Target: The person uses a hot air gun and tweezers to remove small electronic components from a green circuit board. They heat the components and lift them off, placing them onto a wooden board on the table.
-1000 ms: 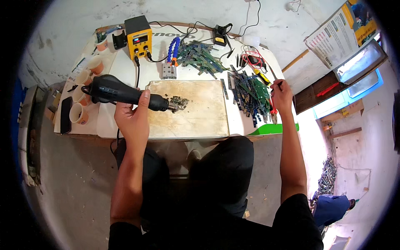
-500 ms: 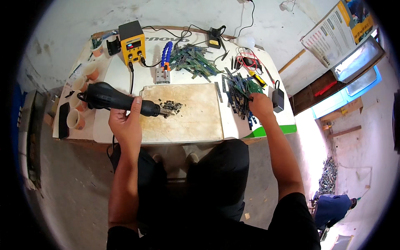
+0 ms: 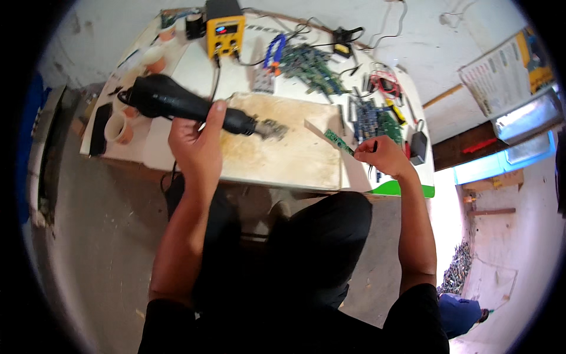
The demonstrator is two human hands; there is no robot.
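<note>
My left hand [image 3: 194,141] is closed round the black handle of a hot air gun [image 3: 168,99]. The gun's metal nozzle points right, over a small pile of dark chips [image 3: 273,130] on a stained, cream-coloured work board [image 3: 298,162]. Between the fingertips of my right hand [image 3: 389,156] is a narrow green circuit board strip [image 3: 338,141], held above the work board's right edge. A thin dark tool, perhaps tweezers [image 3: 375,146], also shows in that hand. Beyond it lies a heap of dark board strips [image 3: 368,115].
A yellow and black soldering station [image 3: 225,35] stands at the back left, its cables running forward. Paper cups [image 3: 119,128] and a black phone [image 3: 101,130] line the left edge. More green strips [image 3: 309,68] lie behind the work board. A black adapter [image 3: 418,147] sits far right.
My right hand has come left from the heap of strips, bringing a green circuit board strip toward the work board. The left hand still holds the hot air gun. The whole view has shifted.
</note>
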